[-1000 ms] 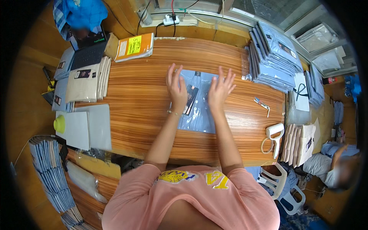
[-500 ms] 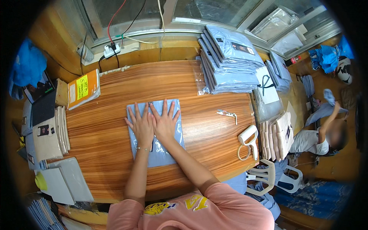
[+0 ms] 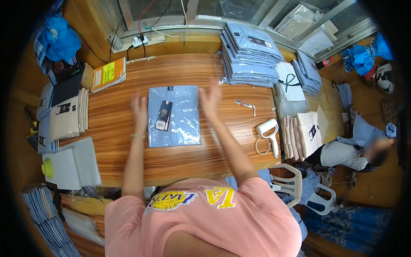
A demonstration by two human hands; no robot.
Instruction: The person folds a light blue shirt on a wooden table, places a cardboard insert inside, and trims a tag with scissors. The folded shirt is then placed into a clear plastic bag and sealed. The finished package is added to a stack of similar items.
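A folded light-blue shirt in a clear plastic bag (image 3: pixel 184 107) lies flat on the wooden table (image 3: pixel 115 124), a dark hang tag (image 3: pixel 164 115) on its front. Beside its left edge is my left hand (image 3: pixel 139 110), raised off the package with fingers stretched out. My right hand (image 3: pixel 210 100) hovers just past the right edge, fingers extended and smeared by motion. Neither holds anything. Small thread snips (image 3: pixel 245 105) and a white roller with a handle (image 3: pixel 267 130) rest on the table to the right.
A tall stack of bagged blue shirts (image 3: pixel 250 55) stands at the back right. Bagged beige clothes (image 3: pixel 304 135) sit at the right edge, others (image 3: pixel 66 118) at the left. An orange notebook (image 3: pixel 109 75) lies back left. Another person (image 3: pixel 342 152) handles blue cloth farther right.
Both hands have lifted off the shirt package and spread apart to its two sides, uncovering the tag. My view has shifted, and the person at right has bent lower.
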